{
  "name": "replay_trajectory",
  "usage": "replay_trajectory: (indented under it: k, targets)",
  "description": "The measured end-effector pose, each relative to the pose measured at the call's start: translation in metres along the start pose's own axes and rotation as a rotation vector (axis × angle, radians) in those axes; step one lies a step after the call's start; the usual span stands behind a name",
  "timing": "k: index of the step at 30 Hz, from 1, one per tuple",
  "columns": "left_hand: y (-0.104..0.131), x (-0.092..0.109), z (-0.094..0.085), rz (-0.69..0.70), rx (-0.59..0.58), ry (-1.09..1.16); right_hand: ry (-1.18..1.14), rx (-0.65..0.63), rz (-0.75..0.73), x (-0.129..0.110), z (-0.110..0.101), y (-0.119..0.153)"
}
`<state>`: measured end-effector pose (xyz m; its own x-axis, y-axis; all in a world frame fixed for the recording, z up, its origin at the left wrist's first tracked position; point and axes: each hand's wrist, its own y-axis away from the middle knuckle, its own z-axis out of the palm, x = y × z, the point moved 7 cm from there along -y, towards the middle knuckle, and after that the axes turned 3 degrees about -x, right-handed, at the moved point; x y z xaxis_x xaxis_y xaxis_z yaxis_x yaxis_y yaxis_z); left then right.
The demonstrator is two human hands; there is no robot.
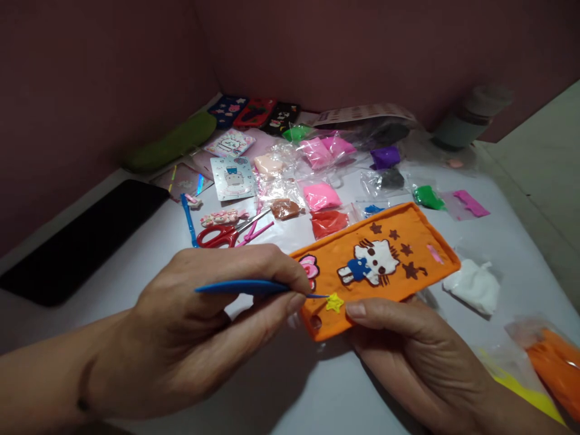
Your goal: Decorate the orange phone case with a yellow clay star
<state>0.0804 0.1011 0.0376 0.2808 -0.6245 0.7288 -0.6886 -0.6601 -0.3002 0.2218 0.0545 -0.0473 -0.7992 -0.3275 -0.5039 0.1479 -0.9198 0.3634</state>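
Observation:
Pinched between the thumb and finger of my left hand (217, 326) is a blue modelling tool (247, 287). Its thin tip touches a yellow clay star (334, 303) near the lower left corner of an orange clay-covered phone case (421, 229). My right hand (403, 338) grips the case along its lower edge, thumb on top beside the star, other fingers hidden underneath. On the case is a white cat figure in blue (374, 261), lying sideways, with several brown stars (411, 270) next to it. A pink clay shape (309, 269) is partly covered by my left fingers.
Bags of coloured clay spread across the white table, among them pink (321, 196), red (328, 223), white (473, 285) and orange (555, 368). Red-handled scissors (220, 235) lie behind my left hand. A black phone-like slab (86, 241) rests at left; a bottle (471, 118) stands back right.

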Motion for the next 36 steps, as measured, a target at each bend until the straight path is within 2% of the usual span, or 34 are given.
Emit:
replay_trajectory:
  k: [6, 12, 18, 26, 30, 36]
  targets:
    - [-0.0039, -0.0058, 0.0017, -0.059, -0.016, 0.084, 0.015, -0.034, 0.006, 0.0, 0.0023, -0.0004]
    - [-0.006, -0.0063, 0.0036, -0.061, -0.045, 0.13, 0.013, -0.044, 0.013, 0.0004, 0.0036, -0.0023]
    - [-0.0061, -0.0106, 0.0036, -0.112, -0.02, 0.117, 0.014, -0.069, 0.008, 0.0008, 0.0039, -0.0001]
    - [-0.0042, -0.01, 0.003, -0.145, 0.025, 0.195, 0.046, -0.028, -0.003, 0.001, 0.0008, -0.0014]
    - [-0.0042, -0.0099, 0.0048, -0.12, -0.009, 0.169, 0.04, -0.054, 0.001, 0.0006, 0.0031, -0.0011]
    - [-0.0054, -0.0101, 0.0033, -0.11, -0.002, 0.102, 0.085, -0.002, -0.005, 0.0006, 0.0005, -0.0017]
